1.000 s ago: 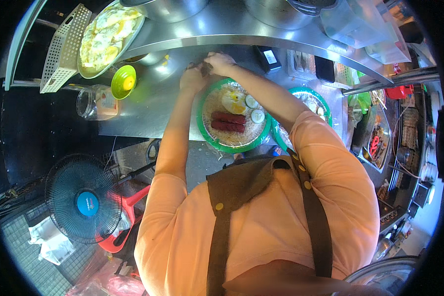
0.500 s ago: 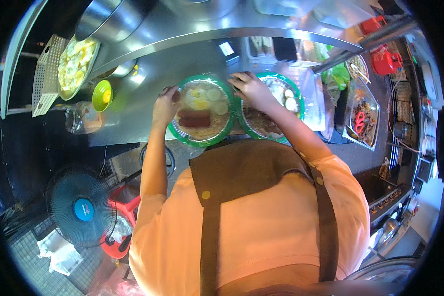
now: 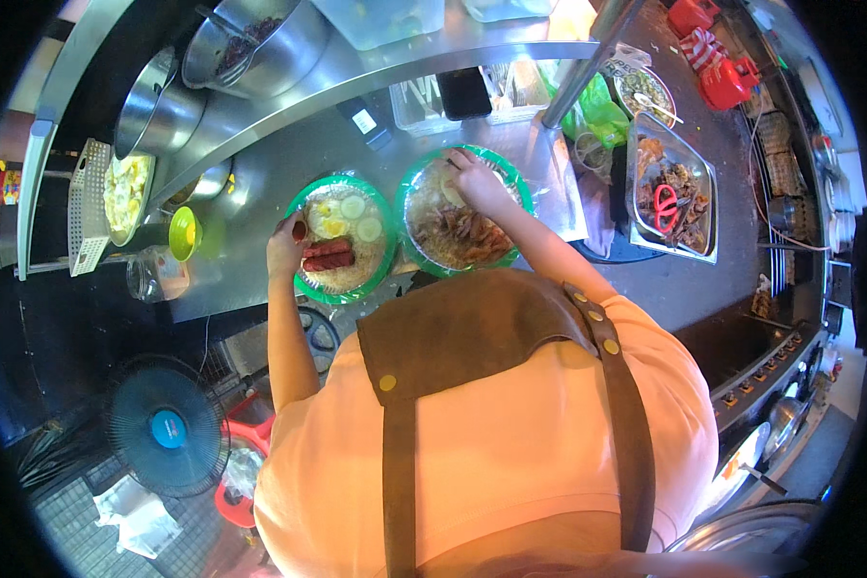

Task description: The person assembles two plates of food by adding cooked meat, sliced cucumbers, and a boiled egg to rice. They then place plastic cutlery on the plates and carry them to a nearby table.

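Two round plates with green rims stand side by side on the metal counter. On the left plate [image 3: 383,252] lie rice, two reddish sausages [image 3: 328,255], a fried egg [image 3: 329,220] and pale round slices [image 3: 354,207]. My left hand [image 3: 284,249] is at that plate's left rim, fingers curled, a small dark red spot at their tips; whether they grip it is unclear. The right plate [image 3: 412,252] carries shredded brown meat [image 3: 462,229]. Over its upper part, my right hand [image 3: 480,185] has its fingers bent together, hiding what they hold or touch.
A glass tray of dark meat with red-handled scissors [image 3: 665,207] stands at right. Behind the plates are cutlery bins [image 3: 420,104] and a black phone-like slab [image 3: 464,93]. A metal shelf edge [image 3: 356,87] and post [image 3: 592,63] overhang. A green cup [image 3: 184,233] sits left.
The whole view has shifted, so the plates appear further left. My right hand has moved from the gap between the plates to over the right plate. My left hand stays by the left rim.
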A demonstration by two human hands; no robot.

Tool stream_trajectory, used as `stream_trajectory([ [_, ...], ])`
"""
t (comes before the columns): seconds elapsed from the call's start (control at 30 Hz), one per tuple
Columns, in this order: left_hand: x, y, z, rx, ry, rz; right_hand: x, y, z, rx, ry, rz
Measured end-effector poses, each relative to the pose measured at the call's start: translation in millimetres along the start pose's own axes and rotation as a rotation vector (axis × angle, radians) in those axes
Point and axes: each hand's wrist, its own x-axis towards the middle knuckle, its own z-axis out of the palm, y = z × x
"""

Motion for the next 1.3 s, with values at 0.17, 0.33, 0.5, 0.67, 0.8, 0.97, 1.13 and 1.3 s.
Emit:
stream_trajectory([
  [0.17, -11, 27, -13, 0.1, 0.1, 0.021, 5, 10, -3, -0.085, -0.094, 0.028],
  [0.33, -4, 102, -28, 0.014, 0.13, 0.142, -10, 25, 4, -0.179, -0.117, 0.089],
  [0.5, 34, 174, -24, -0.192, 0.194, 0.386, -18, 35, -10, -0.166, -0.237, 0.093],
  [0.67, 101, 234, -9, -0.316, 0.218, 0.417, -19, 40, -19, 0.065, -0.207, 0.151],
  [0.8, 178, 262, 22, -0.19, 0.21, 0.325, -39, 45, -53, 0.077, -0.138, 0.298],
  [0.97, 228, 291, 38, 0.015, 0.002, 0.195, -8, 72, -135, 0.313, 0.2, 0.475],
  [1.13, 245, 311, 52, 0.11, 0.004, 0.138, 51, 139, -110, 0.133, 0.425, 0.458],
  [1.3, 256, 319, 55, 0.151, -0.053, 0.094, 78, 178, -65, 0.024, 0.202, 0.775],
])
